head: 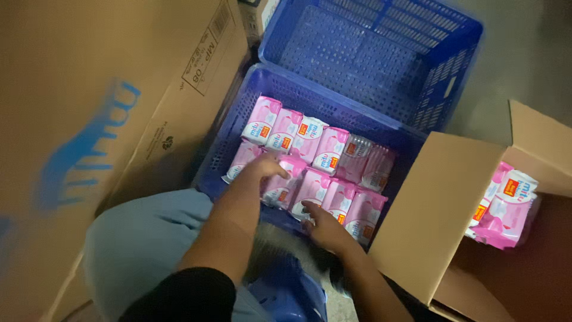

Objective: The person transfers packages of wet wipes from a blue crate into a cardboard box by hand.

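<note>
**Two rows of pink packets in a blue crate**

Two blue crates (381,65) fill the frame's centre; a cardboard box (441,203) sits lower right. Pink packets (322,149) line the nearer crate. Left hand (265,167) presses flat on them; right hand (322,223) rests open alongside.

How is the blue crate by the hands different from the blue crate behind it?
The near crate holds two rows of pink packs; the far crate shows only its bare grid floor. The left hand and right hand rest on packs in the near crate; neither touches the far crate. Both are blue perforated plastic.
</note>
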